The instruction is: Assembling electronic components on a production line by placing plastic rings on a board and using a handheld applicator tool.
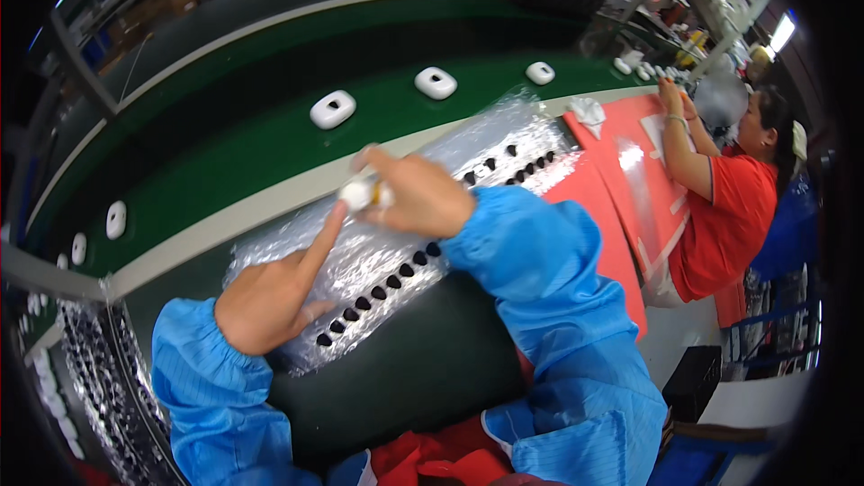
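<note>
My right hand (421, 196) pinches a small white rounded piece (357, 193) with a yellowish spot beside it; motion blur hides its exact kind. My left hand (270, 301) is open, its index finger stretched up to the white piece and its thumb held apart. Whether that fingertip presses on the piece, I cannot tell. Beneath both hands lies a sheet of clear plastic wrap (310, 243). Several small black teardrop-shaped parts (379, 292) form a row on the plastic below my hands, and more black parts (531, 168) continue on its right end.
Beyond a pale rail (261, 202) runs a green conveyor belt (225, 153), carrying white rounded housings (334, 110) spaced apart, some with a black mark. Pink-red mats (621, 171) cover the bench at right, where a co-worker in a red shirt (733, 216) handles things. A metal post (54, 272) stands left.
</note>
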Available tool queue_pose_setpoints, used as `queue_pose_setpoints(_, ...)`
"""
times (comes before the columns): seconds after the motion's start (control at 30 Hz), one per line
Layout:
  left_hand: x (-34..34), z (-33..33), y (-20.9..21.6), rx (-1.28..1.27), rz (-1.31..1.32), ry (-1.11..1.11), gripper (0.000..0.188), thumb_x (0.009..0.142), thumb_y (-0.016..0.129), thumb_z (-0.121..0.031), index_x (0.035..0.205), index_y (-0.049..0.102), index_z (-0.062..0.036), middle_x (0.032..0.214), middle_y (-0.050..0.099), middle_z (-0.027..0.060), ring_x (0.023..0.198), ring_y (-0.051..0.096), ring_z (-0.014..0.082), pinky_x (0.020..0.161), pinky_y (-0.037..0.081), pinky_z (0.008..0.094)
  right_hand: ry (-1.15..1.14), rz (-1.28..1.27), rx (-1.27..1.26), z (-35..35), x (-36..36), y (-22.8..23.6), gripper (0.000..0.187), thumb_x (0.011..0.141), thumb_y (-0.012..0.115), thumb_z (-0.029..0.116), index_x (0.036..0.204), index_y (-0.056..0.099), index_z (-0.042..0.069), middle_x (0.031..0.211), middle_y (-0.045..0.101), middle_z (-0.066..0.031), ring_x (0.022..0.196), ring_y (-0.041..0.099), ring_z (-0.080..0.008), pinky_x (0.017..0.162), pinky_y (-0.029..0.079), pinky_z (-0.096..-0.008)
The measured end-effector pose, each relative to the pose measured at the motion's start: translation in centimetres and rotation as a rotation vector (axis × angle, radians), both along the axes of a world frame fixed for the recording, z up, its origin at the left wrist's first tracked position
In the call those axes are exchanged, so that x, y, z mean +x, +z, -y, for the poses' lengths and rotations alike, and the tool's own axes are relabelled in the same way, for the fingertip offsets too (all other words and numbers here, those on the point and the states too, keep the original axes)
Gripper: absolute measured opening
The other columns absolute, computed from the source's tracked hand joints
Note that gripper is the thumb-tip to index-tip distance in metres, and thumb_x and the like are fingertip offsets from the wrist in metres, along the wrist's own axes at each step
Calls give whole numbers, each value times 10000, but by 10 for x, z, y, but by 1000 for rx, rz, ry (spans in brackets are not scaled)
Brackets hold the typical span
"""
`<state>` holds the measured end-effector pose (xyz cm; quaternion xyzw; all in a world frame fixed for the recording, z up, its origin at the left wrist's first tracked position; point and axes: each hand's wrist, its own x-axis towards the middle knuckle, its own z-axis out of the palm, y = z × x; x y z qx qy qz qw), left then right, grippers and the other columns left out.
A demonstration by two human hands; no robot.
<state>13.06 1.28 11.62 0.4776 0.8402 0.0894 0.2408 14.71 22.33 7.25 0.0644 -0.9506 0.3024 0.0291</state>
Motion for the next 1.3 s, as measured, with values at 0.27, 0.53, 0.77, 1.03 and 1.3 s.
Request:
queue_pose_setpoints(0.27, -14, 7, -38, -2, 185, -108, 717, 754, 610, -247, 1330, 217, -75, 1257, 405, 191, 1018, 504, 351, 833, 436, 408, -34, 38, -5, -39, -12, 8, 451, 606, 759, 194, 956, 533, 21, 831, 613, -141, 826, 598, -265, 718, 460, -315)
queue_pose_setpoints(0.53, -34, 24, -42, 42, 92, -129, 564, 767, 608, -238, 1234, 378, -20, 1270, 388, 203, 1037, 492, 368, 895, 398, 382, 40, 250, 207, -15, -28, -22, 396, 574, 740, 261, 823, 623, -25, 798, 616, -201, 743, 592, -334, 682, 465, -371)
queue_pose_setpoints(0.77, -97, 48, -42, 353, 229, 100, 514, 767, 610, -281, 1189, 445, -39, 1039, 575, 168, 958, 560, 282, 838, 438, 366, -16, 291, -118, -15, -14, 20, 279, 665, 671, 81, 905, 582, -29, 664, 586, -77, 437, 503, -125, 397, 402, -262)
queue_pose_setpoints(1.03, -191, 186, -101, 3, -767, 1485, 708, 644, 690, -464, 1174, 432, -72, 1098, 523, 171, 983, 523, 321, 809, 443, 396, -108, 323, -179, 4, -7, 33, 337, 719, 634, 58, 1016, 510, -43, 765, 617, -129, 592, 606, -154, 394, 425, -221)
queue_pose_setpoints(1.3, -198, 137, -97, 805, -132, 1065, 531, 590, 738, -93, 1062, 500, -40, 976, 561, 123, 858, 585, 251, 719, 494, 343, -89, 206, -336, 10, -3, 34, 278, 723, 637, 96, 942, 535, -41, 717, 603, -97, 436, 482, -80, 350, 365, -188)
